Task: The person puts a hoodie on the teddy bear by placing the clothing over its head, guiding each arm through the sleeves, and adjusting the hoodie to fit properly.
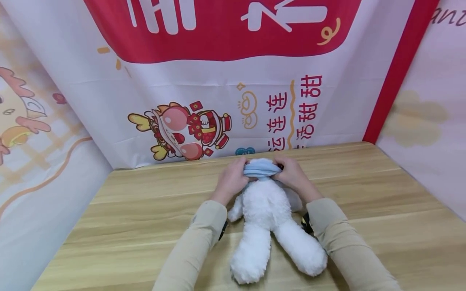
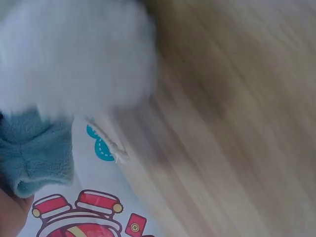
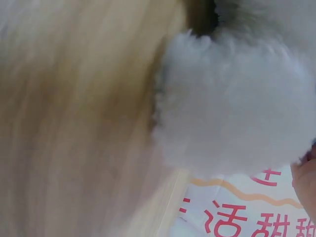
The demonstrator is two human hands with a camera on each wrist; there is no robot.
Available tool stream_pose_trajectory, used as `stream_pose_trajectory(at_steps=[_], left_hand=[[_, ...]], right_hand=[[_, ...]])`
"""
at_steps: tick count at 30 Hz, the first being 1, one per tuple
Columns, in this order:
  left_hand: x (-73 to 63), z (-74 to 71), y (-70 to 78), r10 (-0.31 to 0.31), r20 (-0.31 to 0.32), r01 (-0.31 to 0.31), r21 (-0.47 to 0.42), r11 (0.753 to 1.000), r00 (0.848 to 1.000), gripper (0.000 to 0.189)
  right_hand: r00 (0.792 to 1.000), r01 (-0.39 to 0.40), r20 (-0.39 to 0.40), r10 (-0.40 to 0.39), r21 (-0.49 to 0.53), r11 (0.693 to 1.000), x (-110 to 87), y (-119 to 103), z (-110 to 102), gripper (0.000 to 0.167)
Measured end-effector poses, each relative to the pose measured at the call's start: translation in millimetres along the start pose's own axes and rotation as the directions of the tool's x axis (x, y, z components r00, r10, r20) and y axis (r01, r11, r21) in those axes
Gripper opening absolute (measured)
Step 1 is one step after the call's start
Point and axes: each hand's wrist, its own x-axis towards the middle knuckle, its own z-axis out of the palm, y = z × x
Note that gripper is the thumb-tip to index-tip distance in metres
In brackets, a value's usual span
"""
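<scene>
A white fluffy plush toy [image 1: 265,202] lies with its legs toward the person. Across its head end runs a bunched light blue fleece garment [image 1: 262,168], with a bit of white fur showing above it. The left hand [image 1: 232,176] grips the garment's left side. Opposite it, the right hand [image 1: 292,174] holds the right side with bent fingers. In the left wrist view the fleece garment [image 2: 37,153] shows a hemmed edge, and a white cord [image 2: 109,142] hangs beside it. White plush fur [image 3: 237,103] fills much of the right wrist view, with part of the right hand [image 3: 306,185] at the edge.
The wood-grain table [image 1: 153,218] reaches back to a printed white and red cloth backdrop [image 1: 218,76]. Another printed cloth [image 1: 40,121] hangs along the left, and a pale one [image 1: 426,121] along the right. Both sleeved forearms flank the toy.
</scene>
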Motion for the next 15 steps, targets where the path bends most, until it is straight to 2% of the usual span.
stream_pose_trajectory(at_steps=[3, 8, 11, 15], left_hand=[[3.3, 2.4, 0.5, -0.023, -0.031, 0.024, 0.045, 0.999, 0.999, 0.027], [6.6, 5.6, 2.2, -0.033, -0.111, 0.039, 0.052, 0.998, 0.993, 0.025], [6.2, 6.9, 1.2, 0.012, -0.137, -0.005, 0.05, 0.999, 0.99, 0.028], [4.9, 6.2, -3.9, 0.096, -0.116, -0.092, 0.04, 0.995, 0.989, 0.032]], right_hand=[[1.0, 0.031, 0.003, -0.031, 0.029, 0.999, -1.0, 2.0, 0.4, 0.01], [0.998, 0.051, 0.032, -0.054, 0.082, 0.995, -1.4, 4.8, -1.2, 0.011], [0.996, -0.019, 0.085, 0.006, 0.162, 0.987, -2.5, 5.7, -4.2, 0.016], [0.988, -0.117, 0.125, 0.092, 0.217, 0.969, -4.0, 4.0, -7.7, 0.015]])
